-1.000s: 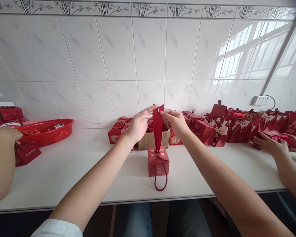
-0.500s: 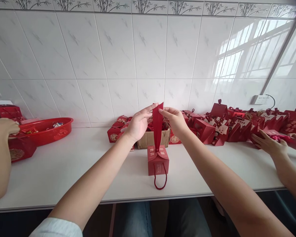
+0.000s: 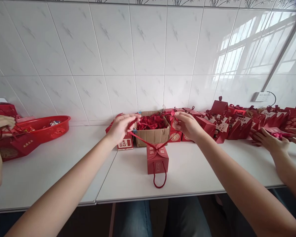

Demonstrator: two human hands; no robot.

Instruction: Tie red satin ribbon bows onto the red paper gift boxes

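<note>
A small red gift box (image 3: 158, 162) stands on the white table in front of me, its rope handle hanging down the near side. A red ribbon (image 3: 143, 141) comes out of the top of the box and spreads into two ends. My left hand (image 3: 124, 126) pinches one end, up and to the left of the box. On the other side my right hand (image 3: 187, 123) pinches the second end between thumb and fingers. Both lengths of ribbon run in a V down to the lid. Neither hand touches the box itself.
An open cardboard box (image 3: 151, 137) full of red ribbons stands behind the gift box. Many finished-looking red boxes (image 3: 219, 121) line the wall at right. At left is a red basin (image 3: 51, 131). Other people's hands (image 3: 271, 141) work at both sides.
My hands have moved apart, left hand leftward and right hand rightward, and slightly down. The ribbon ends, held together upright before, are now spread. The view has shifted a little.
</note>
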